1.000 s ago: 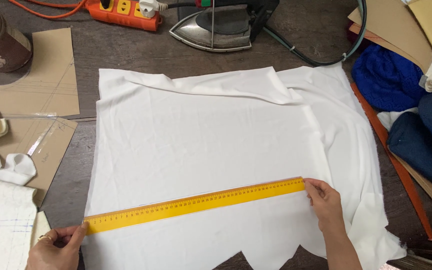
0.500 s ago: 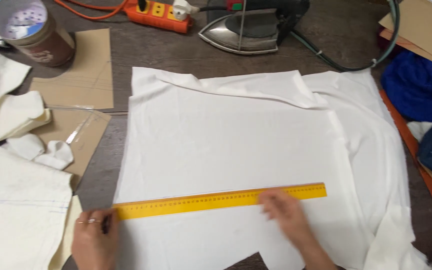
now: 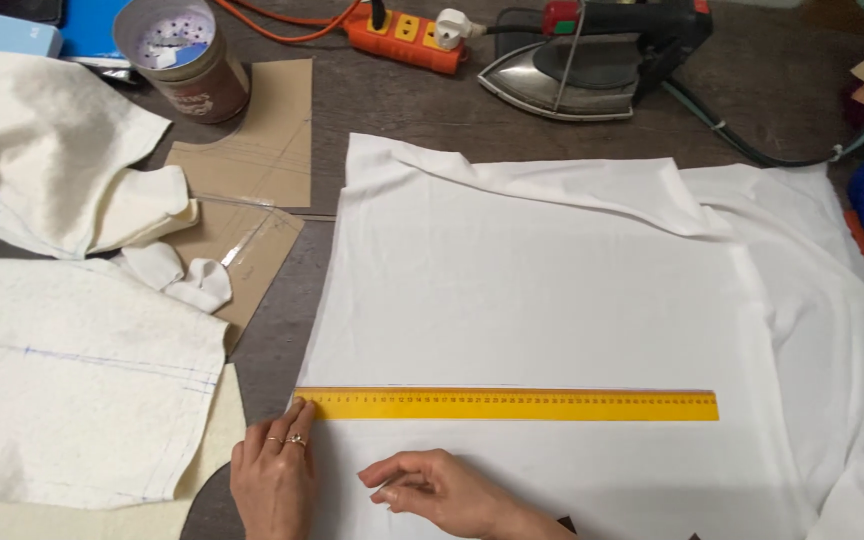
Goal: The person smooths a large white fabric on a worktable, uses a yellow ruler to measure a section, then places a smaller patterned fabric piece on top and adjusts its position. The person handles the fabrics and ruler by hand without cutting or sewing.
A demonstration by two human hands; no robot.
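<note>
while we scan from the left, we find two loose pieces of cream fabric, one bunched at the top [image 3: 47, 150] and one flat piece [image 3: 82, 380] with faint blue lines across it, likely set aside to keep the middle free. past them stand one round tin [image 3: 184, 55] and two tan card patterns [image 3: 257, 135], with one clear ruler [image 3: 242, 240] across the lower card. our left hand [image 3: 274, 478] lies flat, fingers spread and relaxed, its fingertips pressing the left end of the single yellow ruler [image 3: 507, 404], which seems to pin that end in place; two rings show on it. our right hand [image 3: 442, 492] rests just below the ruler, not touching it, fingers loosely curled and gripping nothing. the ruler lies level across the lower part of one white fabric sheet [image 3: 572, 290], spread smooth on the dark table [image 3: 422, 110], its far edge folded over. beyond sit one orange power strip [image 3: 402, 30] and one iron [image 3: 577, 75] resting on its side, well clear of the cloth.
</note>
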